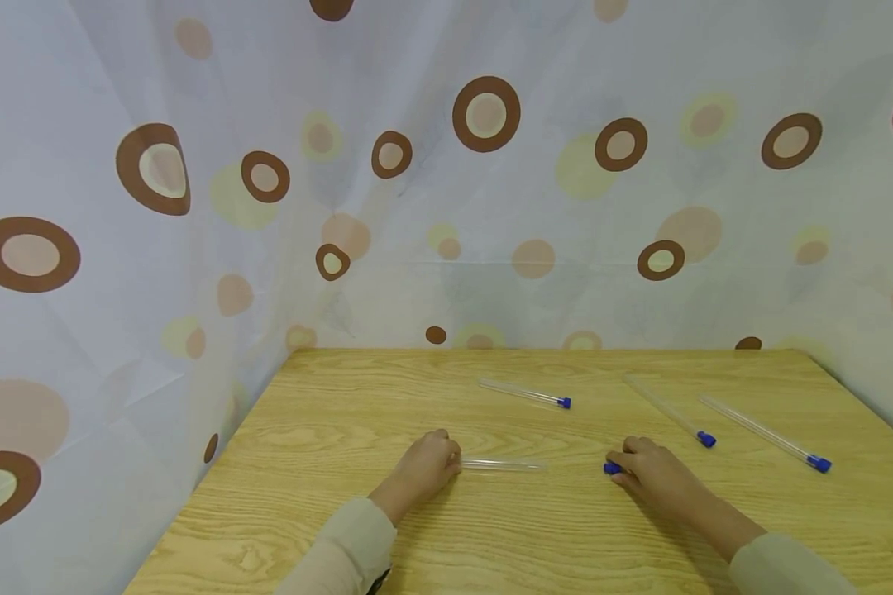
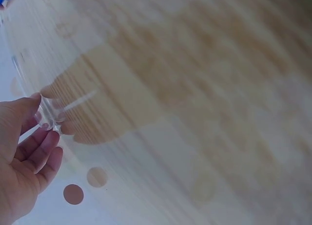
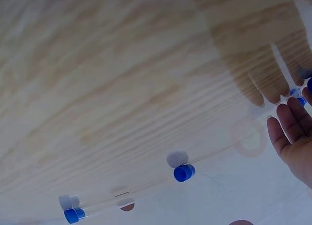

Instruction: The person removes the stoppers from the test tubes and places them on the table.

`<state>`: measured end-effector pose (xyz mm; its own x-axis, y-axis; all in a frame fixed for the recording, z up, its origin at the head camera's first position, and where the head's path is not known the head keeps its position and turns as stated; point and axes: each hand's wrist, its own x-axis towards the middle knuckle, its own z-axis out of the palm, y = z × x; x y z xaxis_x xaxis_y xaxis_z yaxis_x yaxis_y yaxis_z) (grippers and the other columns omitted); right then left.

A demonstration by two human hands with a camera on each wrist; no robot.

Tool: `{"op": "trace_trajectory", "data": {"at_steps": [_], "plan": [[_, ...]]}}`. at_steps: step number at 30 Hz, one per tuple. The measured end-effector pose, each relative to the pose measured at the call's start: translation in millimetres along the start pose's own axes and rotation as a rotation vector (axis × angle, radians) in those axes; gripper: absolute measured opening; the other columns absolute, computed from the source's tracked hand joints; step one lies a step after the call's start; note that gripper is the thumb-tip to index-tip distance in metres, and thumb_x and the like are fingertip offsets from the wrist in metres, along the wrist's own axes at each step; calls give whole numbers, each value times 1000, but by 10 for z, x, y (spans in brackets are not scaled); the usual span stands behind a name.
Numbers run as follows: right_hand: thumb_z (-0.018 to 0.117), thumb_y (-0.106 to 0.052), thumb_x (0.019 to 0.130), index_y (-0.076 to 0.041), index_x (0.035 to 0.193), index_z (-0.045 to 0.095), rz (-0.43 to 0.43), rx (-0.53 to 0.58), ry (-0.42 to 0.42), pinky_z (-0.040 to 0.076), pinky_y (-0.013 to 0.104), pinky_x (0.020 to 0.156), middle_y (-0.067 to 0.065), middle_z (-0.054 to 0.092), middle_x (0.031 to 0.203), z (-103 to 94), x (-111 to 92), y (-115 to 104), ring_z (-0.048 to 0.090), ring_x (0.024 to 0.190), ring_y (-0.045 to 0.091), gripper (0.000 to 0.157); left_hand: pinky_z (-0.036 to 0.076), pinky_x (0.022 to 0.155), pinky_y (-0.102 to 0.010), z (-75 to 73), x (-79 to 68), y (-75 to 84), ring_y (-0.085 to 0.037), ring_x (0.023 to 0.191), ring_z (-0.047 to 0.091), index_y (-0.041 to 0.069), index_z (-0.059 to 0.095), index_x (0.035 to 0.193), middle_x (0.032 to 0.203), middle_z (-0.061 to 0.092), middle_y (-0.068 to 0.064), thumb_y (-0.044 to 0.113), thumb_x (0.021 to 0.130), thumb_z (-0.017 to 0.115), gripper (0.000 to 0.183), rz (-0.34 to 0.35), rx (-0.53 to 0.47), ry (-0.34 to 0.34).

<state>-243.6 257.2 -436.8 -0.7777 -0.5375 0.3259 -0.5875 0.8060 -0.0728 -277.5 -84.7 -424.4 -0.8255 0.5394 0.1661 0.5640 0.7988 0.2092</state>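
Note:
My left hand (image 1: 426, 467) pinches one end of a clear, uncapped tube (image 1: 500, 464) lying sideways over the table. Thumb and fingertips meet around that end in the left wrist view, where the see-through tube (image 2: 48, 112) shows faintly. To the right, a small blue cap (image 1: 612, 468) sits between the thumb and fingers of my right hand (image 1: 658, 479). A gap of bare wood separates the cap from the tube's free end. In the right wrist view the cap (image 3: 309, 84) is partly cut off at the edge, beside the fingers of the right hand (image 3: 297, 132).
Behind the hands lies a tube with a blue cap (image 1: 564, 402). Two more blue-capped tubes, one nearer (image 1: 666, 406) and one further right (image 1: 762, 428), lie slanted beyond the right hand. A spotted curtain (image 1: 417, 207) surrounds the wooden table (image 1: 327, 413) at back and sides.

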Motion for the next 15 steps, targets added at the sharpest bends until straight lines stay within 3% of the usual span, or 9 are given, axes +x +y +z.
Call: {"op": "trace_trajectory", "data": {"at_steps": [15], "plan": [[71, -12, 79, 2, 101, 67, -23, -4, 15, 34, 16, 51, -4, 50, 78, 7, 5, 25, 37, 64, 2, 26, 46, 59, -17, -4, -20, -26, -9, 67, 51, 2, 70, 91, 78, 57, -3, 15, 84, 69, 15, 34, -17, 24]]}}
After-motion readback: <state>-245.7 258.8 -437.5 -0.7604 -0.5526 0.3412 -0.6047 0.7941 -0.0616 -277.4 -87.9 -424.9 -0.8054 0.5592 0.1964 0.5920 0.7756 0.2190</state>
